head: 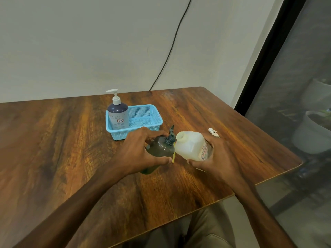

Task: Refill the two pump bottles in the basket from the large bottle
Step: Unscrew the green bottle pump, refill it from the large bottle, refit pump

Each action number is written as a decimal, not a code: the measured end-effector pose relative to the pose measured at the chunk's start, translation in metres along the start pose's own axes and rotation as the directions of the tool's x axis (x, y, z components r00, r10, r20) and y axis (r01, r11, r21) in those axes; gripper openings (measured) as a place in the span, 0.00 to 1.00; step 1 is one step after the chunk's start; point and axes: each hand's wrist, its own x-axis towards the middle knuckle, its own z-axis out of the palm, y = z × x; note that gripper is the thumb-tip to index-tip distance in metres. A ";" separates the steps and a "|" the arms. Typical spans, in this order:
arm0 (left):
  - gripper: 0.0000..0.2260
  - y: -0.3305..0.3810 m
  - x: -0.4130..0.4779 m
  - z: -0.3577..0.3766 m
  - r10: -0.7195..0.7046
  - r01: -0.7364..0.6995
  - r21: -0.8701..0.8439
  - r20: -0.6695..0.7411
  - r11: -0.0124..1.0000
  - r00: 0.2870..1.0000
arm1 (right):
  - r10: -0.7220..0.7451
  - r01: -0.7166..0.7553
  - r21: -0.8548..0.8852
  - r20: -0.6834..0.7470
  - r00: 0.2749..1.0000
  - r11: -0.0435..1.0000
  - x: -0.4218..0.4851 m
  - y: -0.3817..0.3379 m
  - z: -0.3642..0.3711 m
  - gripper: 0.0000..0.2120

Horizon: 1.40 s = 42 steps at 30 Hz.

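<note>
My left hand (141,151) grips a dark translucent green bottle (160,146), its neck open and tilted to the right. My right hand (217,158) holds the large whitish bottle (190,145), uncapped and tipped left, its mouth beside the green bottle's neck. A dark pump head with a yellow tube (172,138) lies on the table between them. The blue basket (154,115) behind holds one pump bottle (117,113) with a white pump, upright in its left end.
A small white cap or pump part (214,132) lies on the wooden table (71,140) behind my right hand. The table's right edge and cut corner are close by. A black cable runs down the wall. Pots stand behind glass at right.
</note>
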 end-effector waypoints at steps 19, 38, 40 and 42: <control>0.32 -0.004 0.000 0.007 0.070 -0.083 -0.152 -0.090 0.985 0.994 | 0.041 -0.034 -0.143 0.045 0.998 0.989 0.012 -0.008 -0.005 0.35; 0.33 -0.012 0.003 0.026 0.020 -0.062 -0.244 -0.170 0.968 0.985 | -0.109 0.146 -0.291 0.141 0.984 0.945 0.030 -0.028 -0.025 0.37; 0.32 -0.012 0.003 0.028 0.016 -0.060 -0.256 -0.170 0.965 0.985 | -0.119 0.154 -0.280 0.140 0.983 0.947 0.031 -0.028 -0.026 0.38; 0.32 -0.011 0.002 0.029 0.011 -0.059 -0.266 -0.178 0.962 0.984 | -0.122 0.159 -0.276 0.146 0.982 0.948 0.032 -0.028 -0.027 0.39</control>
